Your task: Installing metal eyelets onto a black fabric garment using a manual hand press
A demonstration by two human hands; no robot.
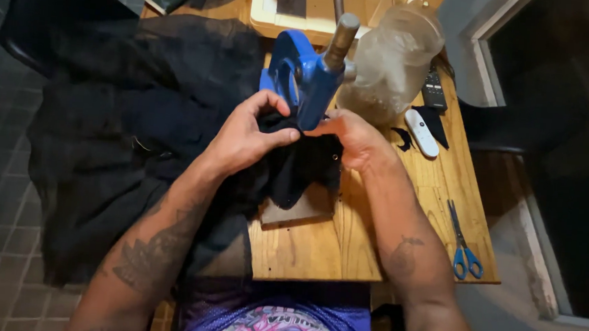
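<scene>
My left hand (244,138) has thumb and fingertips pinched together on a fold of the dark fabric (294,169), and my right hand (355,139) grips the same cloth from the other side, fingers curled closed on it. Between the two grips, the fabric edge sits directly beneath the head of the blue hand press (300,83). The press lever (341,41) stands raised just beyond my fingertips, and neither hand is on it. In my judgement positioning is in hand and pressing has not begun. One small metal ring (336,157) shows in the cloth beside my right palm; whether it is fully set I cannot tell. The rest of the fabric spreads off the wooden table (344,245) well left of my left hand. Right of my right hand lie a white remote (422,133) and, further off, blue-handled scissors (465,246), untouched.
</scene>
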